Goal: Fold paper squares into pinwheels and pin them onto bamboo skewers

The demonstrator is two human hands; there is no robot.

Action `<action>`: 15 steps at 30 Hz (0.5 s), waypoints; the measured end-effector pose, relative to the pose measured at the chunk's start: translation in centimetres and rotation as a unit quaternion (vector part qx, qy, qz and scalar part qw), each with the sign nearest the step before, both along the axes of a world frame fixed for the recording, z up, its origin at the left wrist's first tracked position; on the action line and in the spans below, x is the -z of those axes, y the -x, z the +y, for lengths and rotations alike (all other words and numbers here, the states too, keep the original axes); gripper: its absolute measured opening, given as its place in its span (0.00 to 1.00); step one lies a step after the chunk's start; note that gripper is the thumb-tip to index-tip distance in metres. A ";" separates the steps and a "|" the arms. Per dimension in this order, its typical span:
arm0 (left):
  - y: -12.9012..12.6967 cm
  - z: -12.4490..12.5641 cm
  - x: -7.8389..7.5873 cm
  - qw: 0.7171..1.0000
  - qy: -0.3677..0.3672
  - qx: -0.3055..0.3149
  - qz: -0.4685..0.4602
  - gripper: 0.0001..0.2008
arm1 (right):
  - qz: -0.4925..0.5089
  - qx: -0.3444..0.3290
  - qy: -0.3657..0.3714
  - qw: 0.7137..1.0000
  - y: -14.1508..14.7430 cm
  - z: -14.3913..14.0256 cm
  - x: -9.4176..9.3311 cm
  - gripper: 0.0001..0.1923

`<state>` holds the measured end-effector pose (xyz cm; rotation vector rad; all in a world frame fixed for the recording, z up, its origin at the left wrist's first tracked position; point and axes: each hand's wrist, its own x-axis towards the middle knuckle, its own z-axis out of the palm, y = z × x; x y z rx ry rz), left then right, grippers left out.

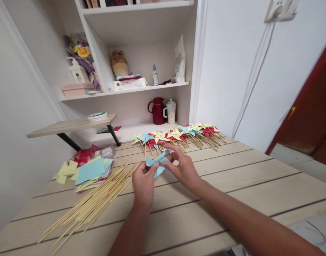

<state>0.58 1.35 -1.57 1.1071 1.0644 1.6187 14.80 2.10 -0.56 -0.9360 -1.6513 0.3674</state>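
Between my two hands is a light blue paper pinwheel point(159, 171), its corners partly folded in toward the middle. My left hand point(143, 179) pinches it from the left, thumb near the centre. From the right, my right hand point(182, 165) grips a folded corner between thumb and fingers. Finished pinwheels point(176, 134) in yellow, blue and red lie on thin sticks just beyond my hands. To the left of my left hand is a loose bundle of bamboo sticks point(99, 199). A stack of coloured paper squares point(91, 170) lies behind the sticks.
Yellow cut paper pieces point(64, 171) and red ones point(85, 153) sit at the left, near a small clear container point(106, 152). A raised wooden stand point(72, 125) with dark legs rises behind them. On the back shelf are a red jug point(158, 111) and a speckled cup point(170, 112).
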 end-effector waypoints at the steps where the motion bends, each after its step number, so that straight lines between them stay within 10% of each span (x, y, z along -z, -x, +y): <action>1: 0.0 0.0 -0.1 1.000 0.009 0.008 -0.019 0.13 | 0.008 -0.002 0.002 1.000 0.0 0.0 0.1 0.21; 6: -0.2 -0.2 -0.3 0.995 0.036 0.029 -0.087 0.15 | -0.035 0.023 -0.043 0.998 -0.1 0.1 0.3 0.08; 15: -0.1 -0.2 0.1 0.985 0.077 0.071 -0.136 0.17 | -0.070 0.137 -0.144 0.978 -0.4 0.7 0.6 0.16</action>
